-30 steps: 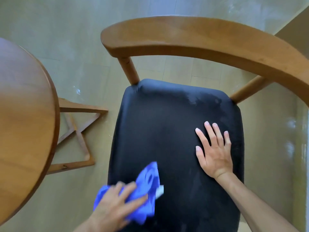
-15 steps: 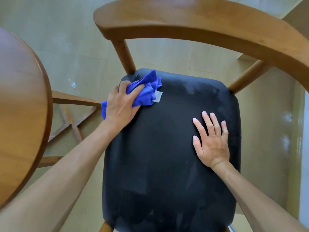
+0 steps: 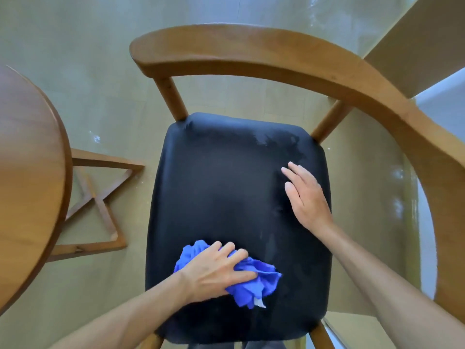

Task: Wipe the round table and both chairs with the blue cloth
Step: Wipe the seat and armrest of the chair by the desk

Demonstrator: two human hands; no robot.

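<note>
Left hand [image 3: 216, 270] gripping crumpled blue cloth [image 3: 254, 280] on wooden chair's black padded seat [image 3: 226, 187]; right hand [image 3: 305, 197] flat, fingers straight, on seat.

No readable text anywhere.

Showing only a small white tag [image 3: 259, 302] sticking out of the blue cloth [image 3: 254, 280], too small and blurred for any letters or numbers to be made out.
</note>
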